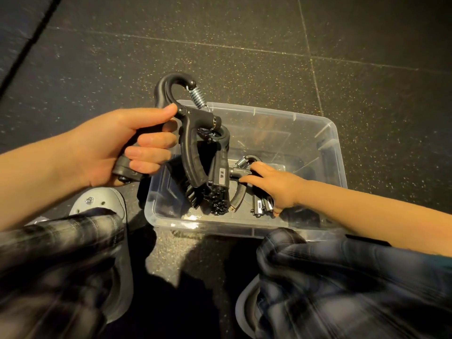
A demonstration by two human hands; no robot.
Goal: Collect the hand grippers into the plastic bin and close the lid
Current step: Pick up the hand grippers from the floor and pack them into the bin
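The left grip is clenched tight round one handle of a black hand gripper. It holds it up high, with the spring on top. A second hand gripper hangs just below and to the right of that grip. It looks hooked on the first one, but I cannot tell for sure. The clear bin sits on the floor, under and to the right of the left grip. The right grip is down inside the bin with its fingers on a third hand gripper. I cannot tell if it holds it or only touches it. One more hand gripper lies just beside that grip's thumb. To do this step well, I think the left grip should go low into the bin before letting go. The right grip should move away first so nothing lands on it. No lid is in sight.
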